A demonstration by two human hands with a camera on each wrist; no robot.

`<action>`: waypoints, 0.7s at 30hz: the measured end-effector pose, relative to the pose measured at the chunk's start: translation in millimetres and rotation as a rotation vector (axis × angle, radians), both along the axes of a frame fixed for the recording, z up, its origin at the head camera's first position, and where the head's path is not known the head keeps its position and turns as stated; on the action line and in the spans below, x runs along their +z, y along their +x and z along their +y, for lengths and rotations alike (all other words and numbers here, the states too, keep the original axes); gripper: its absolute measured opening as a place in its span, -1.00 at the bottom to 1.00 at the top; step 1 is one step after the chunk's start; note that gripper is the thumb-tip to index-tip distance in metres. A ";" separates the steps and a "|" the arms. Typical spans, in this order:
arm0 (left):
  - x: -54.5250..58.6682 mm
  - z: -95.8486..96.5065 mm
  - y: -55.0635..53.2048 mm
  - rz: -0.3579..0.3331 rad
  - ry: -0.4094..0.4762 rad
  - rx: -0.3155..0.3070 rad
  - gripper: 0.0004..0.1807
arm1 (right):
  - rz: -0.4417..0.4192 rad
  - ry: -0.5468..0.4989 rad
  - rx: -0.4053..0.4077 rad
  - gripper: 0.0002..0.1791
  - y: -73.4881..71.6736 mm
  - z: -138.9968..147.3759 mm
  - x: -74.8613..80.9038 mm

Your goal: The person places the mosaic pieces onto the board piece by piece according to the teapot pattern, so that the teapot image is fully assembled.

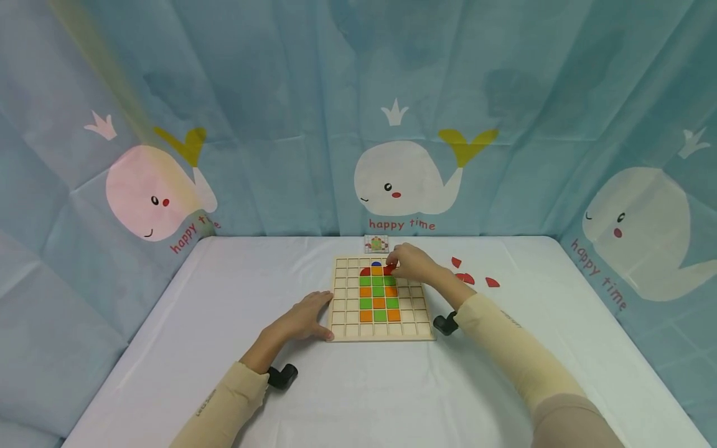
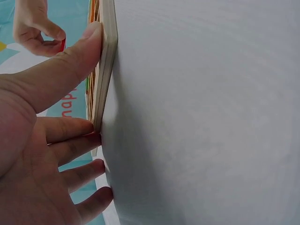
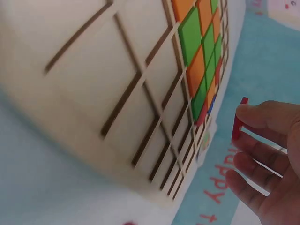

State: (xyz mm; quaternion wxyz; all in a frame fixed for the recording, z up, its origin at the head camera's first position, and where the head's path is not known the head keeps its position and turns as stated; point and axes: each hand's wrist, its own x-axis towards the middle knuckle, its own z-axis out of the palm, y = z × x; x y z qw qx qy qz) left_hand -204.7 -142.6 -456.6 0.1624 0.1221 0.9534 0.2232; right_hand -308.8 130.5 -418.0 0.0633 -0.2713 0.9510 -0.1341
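A wooden grid board (image 1: pixel 347 330) lies on the table, with green and orange square tiles (image 1: pixel 379 303) in several of its cells. Above them sit a blue half-round piece (image 1: pixel 376 264) and a red piece (image 1: pixel 365 272). My left hand (image 1: pixel 307 316) touches the board's left edge, its thumb (image 2: pixel 77 65) by the near corner and its fingers spread. Over the far part of the board, my right hand (image 1: pixel 411 263) pinches a small red piece (image 3: pixel 240 119) between thumb and index finger. That piece appears edge-on in the right wrist view, raised off the board.
Several loose red pieces (image 1: pixel 465 278) lie on the white table (image 1: pixel 381 392) right of the board. Behind the board is a small picture card (image 1: pixel 376 243). A blue curtain (image 1: pixel 280 124) printed with whales borders the table at the back and sides.
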 end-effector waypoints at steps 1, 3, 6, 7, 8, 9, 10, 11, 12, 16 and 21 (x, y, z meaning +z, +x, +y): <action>-0.1 0.0 0.1 -0.001 0.000 0.000 0.08 | -0.001 0.004 0.008 -0.77 0.3 -2.9 -0.4; -0.5 -0.4 -0.1 -0.004 0.005 -0.001 0.08 | 0.001 0.010 0.024 -0.77 1.2 -8.3 -1.0; -0.8 -1.1 -0.4 0.000 0.013 -0.009 0.08 | 0.016 0.008 0.063 -0.78 2.3 -15.4 -2.0; -1.6 -1.4 -0.8 0.003 0.013 -0.013 0.08 | 0.027 0.006 0.080 -0.78 2.5 -17.7 -2.6; -2.1 -1.6 -1.1 0.005 0.014 -0.016 0.08 | 0.036 0.004 0.097 -0.78 2.7 -19.9 -3.2; -2.5 -1.8 -1.1 0.006 0.015 -0.017 0.08 | 0.041 0.000 0.111 -0.78 2.9 -22.3 -3.7; -2.9 -1.8 -1.2 0.008 0.014 -0.018 0.08 | 0.047 -0.003 0.127 -0.78 3.1 -24.6 -4.2; -3.1 -1.9 -1.6 0.010 0.013 -0.018 0.08 | 0.046 -0.010 0.139 -0.78 3.3 -27.1 -4.4; -3.0 -2.0 -1.7 0.009 0.011 -0.017 0.08 | 0.048 -0.018 0.154 -0.79 3.6 -29.6 -4.5; -2.4 -1.9 -1.8 0.002 0.009 -0.011 0.09 | 0.047 -0.030 0.190 -0.82 5.1 -39.7 -5.6; -0.3 -0.6 -1.0 -0.006 0.015 -0.003 0.08 | 0.074 -0.009 0.212 -0.84 6.6 -53.6 -9.8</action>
